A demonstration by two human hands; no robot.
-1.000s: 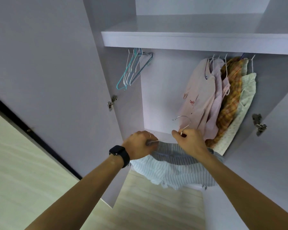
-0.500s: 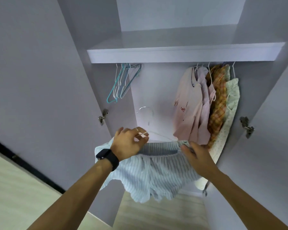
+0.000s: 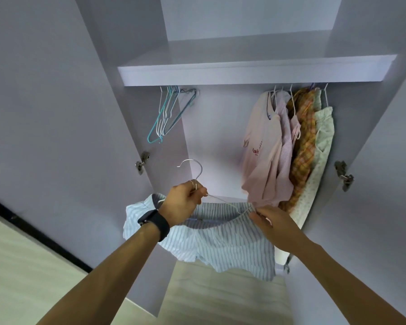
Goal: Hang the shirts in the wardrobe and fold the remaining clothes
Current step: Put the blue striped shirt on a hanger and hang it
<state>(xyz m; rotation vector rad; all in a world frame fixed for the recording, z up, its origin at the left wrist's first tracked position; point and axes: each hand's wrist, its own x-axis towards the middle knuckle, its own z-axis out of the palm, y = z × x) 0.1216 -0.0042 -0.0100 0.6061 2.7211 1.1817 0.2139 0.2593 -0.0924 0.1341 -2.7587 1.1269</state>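
A blue-and-white striped shirt [image 3: 223, 242] hangs on a white wire hanger [image 3: 193, 168] in front of the open wardrobe. My left hand [image 3: 183, 202], with a black watch on its wrist, grips the hanger's neck just below the hook. My right hand [image 3: 267, 219] pinches the shirt's right shoulder where the hanger's arm ends. Several garments [image 3: 288, 146] hang at the right end of the rail: pink, pale striped, orange plaid and a pale green print.
Several bare hangers [image 3: 168, 116], teal and white, hang at the rail's left end. A white shelf [image 3: 244, 71] runs above the rail. Both wardrobe doors stand open, left door [image 3: 45, 113] and right door [image 3: 373, 184]. Pale wood floor [image 3: 220, 296] lies below.
My left hand has taken the hanger's neck while my right hand moved to the shirt's right shoulder. The shirt now hangs spread on the hanger, and my view has tilted upward.
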